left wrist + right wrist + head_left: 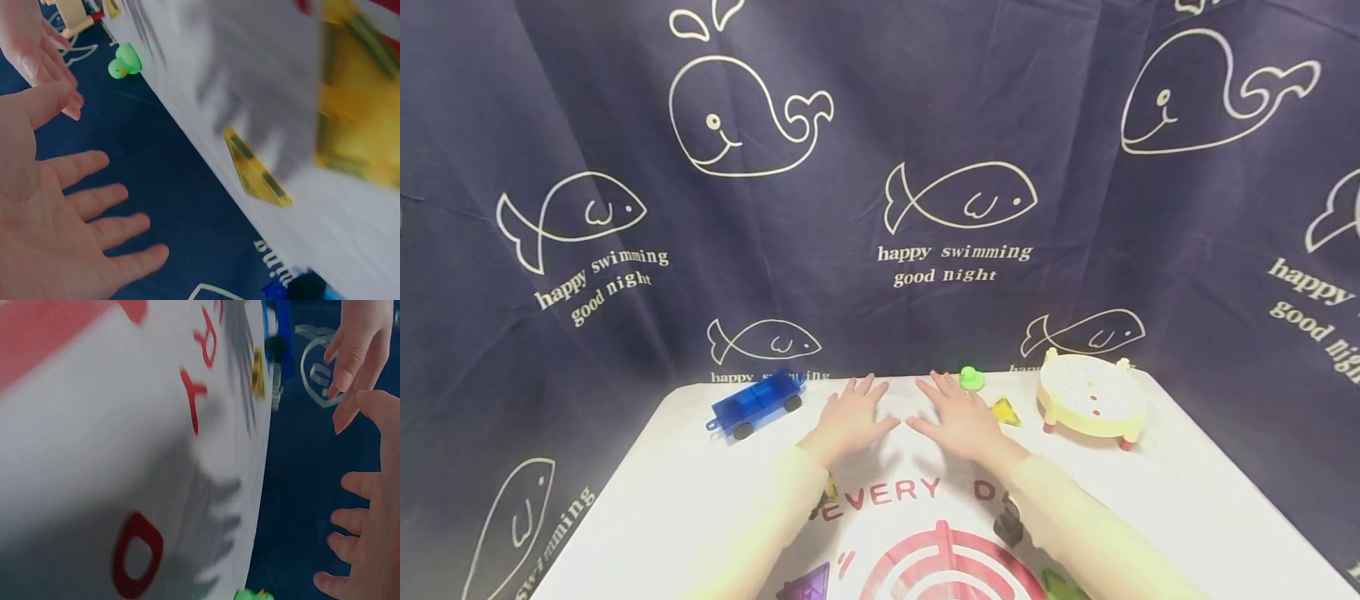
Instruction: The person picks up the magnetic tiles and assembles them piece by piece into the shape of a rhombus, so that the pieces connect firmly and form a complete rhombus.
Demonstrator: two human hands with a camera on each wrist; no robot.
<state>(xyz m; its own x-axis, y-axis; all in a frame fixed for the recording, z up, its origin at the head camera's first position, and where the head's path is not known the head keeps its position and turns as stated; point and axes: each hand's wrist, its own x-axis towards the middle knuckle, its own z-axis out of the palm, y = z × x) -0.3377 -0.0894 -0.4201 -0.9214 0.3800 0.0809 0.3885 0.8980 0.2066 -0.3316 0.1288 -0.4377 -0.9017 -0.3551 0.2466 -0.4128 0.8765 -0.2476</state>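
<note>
Both hands hold nothing, their fingers spread and stretched toward the table's far edge. My left hand (850, 419) hovers over the white table, its shadow on the cloth. In the left wrist view a yellow triangular tile (256, 172) lies on the cloth beyond its fingers, and a larger yellow tile (359, 103) shows close up. My right hand (964, 421) is level with the left, thumbs pointing toward each other with a gap between. Nearest it are a small green toy duck (972, 379) at the far edge and a yellow triangular tile (1006, 412).
A blue toy wagon (758, 405) with black wheels stands at the back left. At the back right is a round cream toy stand (1092, 395) on short legs. Purple (808, 582) and green (1062, 586) tiles lie near the front. A dark printed curtain (865, 108) hangs behind.
</note>
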